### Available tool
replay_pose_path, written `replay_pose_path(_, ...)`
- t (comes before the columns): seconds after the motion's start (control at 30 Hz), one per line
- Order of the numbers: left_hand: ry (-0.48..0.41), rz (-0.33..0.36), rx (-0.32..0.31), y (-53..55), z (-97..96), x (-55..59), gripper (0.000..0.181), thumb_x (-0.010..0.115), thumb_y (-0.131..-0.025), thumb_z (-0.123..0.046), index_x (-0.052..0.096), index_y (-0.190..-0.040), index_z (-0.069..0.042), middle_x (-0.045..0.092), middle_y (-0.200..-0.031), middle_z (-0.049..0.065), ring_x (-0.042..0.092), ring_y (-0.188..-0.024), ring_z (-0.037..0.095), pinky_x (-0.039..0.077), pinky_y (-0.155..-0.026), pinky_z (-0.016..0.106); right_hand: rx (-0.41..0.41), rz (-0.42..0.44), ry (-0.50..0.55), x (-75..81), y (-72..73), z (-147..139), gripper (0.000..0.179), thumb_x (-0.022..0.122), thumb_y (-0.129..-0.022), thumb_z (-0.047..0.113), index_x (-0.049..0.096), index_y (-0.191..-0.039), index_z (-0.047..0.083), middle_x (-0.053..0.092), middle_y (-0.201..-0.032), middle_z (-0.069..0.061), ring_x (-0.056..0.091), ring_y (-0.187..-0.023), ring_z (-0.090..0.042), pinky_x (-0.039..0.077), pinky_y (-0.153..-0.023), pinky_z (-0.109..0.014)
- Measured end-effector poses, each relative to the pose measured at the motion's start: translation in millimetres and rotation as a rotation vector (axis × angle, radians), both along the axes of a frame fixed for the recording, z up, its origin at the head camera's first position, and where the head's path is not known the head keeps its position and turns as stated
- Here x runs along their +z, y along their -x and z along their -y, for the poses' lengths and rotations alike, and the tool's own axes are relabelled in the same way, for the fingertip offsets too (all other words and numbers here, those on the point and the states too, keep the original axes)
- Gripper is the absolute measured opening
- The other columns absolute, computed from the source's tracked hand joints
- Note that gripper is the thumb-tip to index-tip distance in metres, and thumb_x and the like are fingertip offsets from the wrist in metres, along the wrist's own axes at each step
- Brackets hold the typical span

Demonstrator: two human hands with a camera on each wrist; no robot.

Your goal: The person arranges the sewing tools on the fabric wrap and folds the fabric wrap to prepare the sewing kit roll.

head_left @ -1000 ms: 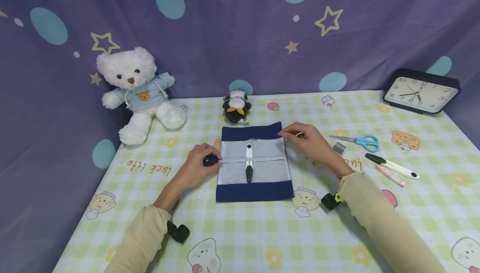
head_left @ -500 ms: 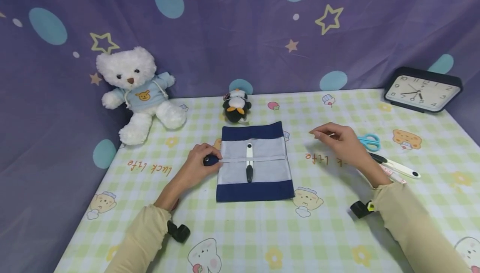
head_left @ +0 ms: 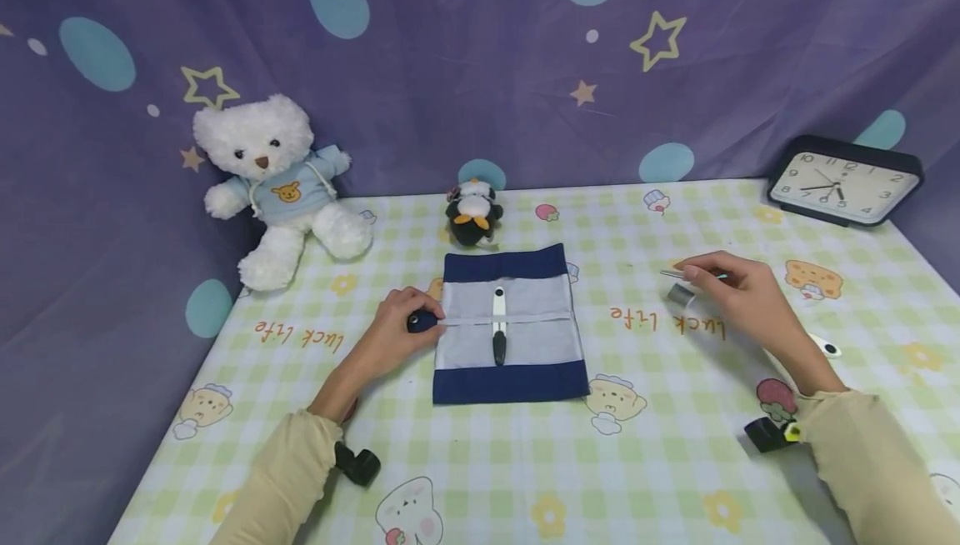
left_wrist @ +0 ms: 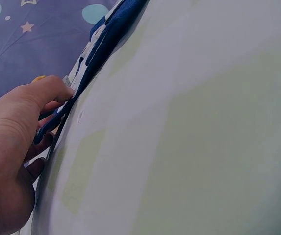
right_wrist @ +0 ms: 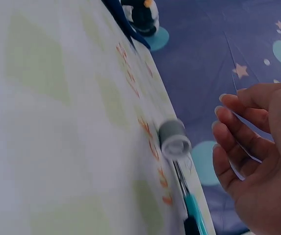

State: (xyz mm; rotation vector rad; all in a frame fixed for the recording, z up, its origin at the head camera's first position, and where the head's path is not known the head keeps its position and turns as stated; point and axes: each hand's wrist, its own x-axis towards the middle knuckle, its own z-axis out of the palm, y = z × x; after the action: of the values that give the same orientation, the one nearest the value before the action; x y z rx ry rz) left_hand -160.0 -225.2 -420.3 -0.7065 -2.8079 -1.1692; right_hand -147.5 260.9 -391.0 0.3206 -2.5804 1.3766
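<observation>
A navy-and-grey fabric case (head_left: 465, 345) lies spread on the table, with a slim white tool (head_left: 499, 312) with a black end lying across its middle. My left hand (head_left: 397, 320) pinches the case's left edge beside a dark blue tab (head_left: 422, 321); in the left wrist view, thumb and fingers close on the navy tab (left_wrist: 52, 125). Over on the right, my right hand (head_left: 738, 291) hovers above turquoise-handled scissors (right_wrist: 193, 205), covering most of them in the head view. Its fingers (right_wrist: 228, 129) bend loosely with nothing between them. A grey spool (head_left: 681, 294) stands just below its fingertips.
A second white tool (head_left: 828, 347) shows partly behind my right forearm. At the back sit a white teddy bear (head_left: 270, 187), a small penguin toy (head_left: 473, 212) and a black-framed clock (head_left: 846, 182). A checked cloth (head_left: 555, 470) covers the table.
My right hand has left the case's upper right corner and moved right to above the scissors and near the spool. My left hand stays at the case's left edge.
</observation>
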Motion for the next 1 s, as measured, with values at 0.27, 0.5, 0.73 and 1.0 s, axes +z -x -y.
replay_pose_path(0.27, 0.000, 0.005, 0.003, -1.1, -0.1, 0.2, 0.012, 0.080, -0.093, -0.014, 0.072, -0.101, -0.016, 0.063, -0.113, 0.005, 0.049, -0.105, 0.032, 0.032, -0.094, 0.054, -0.084, 0.091, -0.002, -3.8, -15.7, -29.5, 0.030, 0.062, -0.106, 0.028, 0.073, -0.123, 0.005, 0.070, -0.105, 0.014, 0.054, -0.078, -0.009, 0.042, -0.062, -0.020)
replay_pose_path(0.5, 0.001, 0.000, 0.000, -0.6, -0.2, 0.2, 0.012, 0.080, -0.093, -0.014, 0.072, -0.102, -0.017, 0.063, -0.112, 0.005, 0.049, -0.106, 0.032, 0.032, -0.094, 0.055, -0.143, 0.042, -0.001, -11.8, -27.5, -57.9, 0.025, 0.065, -0.104, 0.020, 0.073, -0.120, 0.002, 0.065, -0.103, 0.025, 0.055, -0.094, 0.001, 0.042, -0.073, -0.010)
replay_pose_path(0.73, -0.002, -0.013, -0.002, -0.6, 0.2, 0.6, 0.012, 0.080, -0.092, -0.013, 0.072, -0.101, -0.016, 0.064, -0.112, 0.006, 0.050, -0.105, 0.032, 0.032, -0.093, 0.055, -0.243, 0.056, 0.039, -17.3, -39.3, -80.9, 0.023, 0.067, -0.103, 0.021, 0.073, -0.117, 0.003, 0.063, -0.106, 0.033, 0.052, -0.100, 0.007, 0.039, -0.072, -0.008)
replay_pose_path(1.0, 0.000, -0.007, 0.004, -1.2, 0.2, 1.5, 0.012, 0.080, -0.092, -0.014, 0.072, -0.101, -0.016, 0.064, -0.112, 0.006, 0.050, -0.105, 0.032, 0.033, -0.094, 0.056, -0.340, 0.073, -0.055, -24.1, -49.4, -100.7, 0.019, 0.066, -0.103, 0.024, 0.074, -0.112, 0.009, 0.061, -0.089, 0.039, 0.054, -0.082, 0.012, 0.040, -0.064, -0.008)
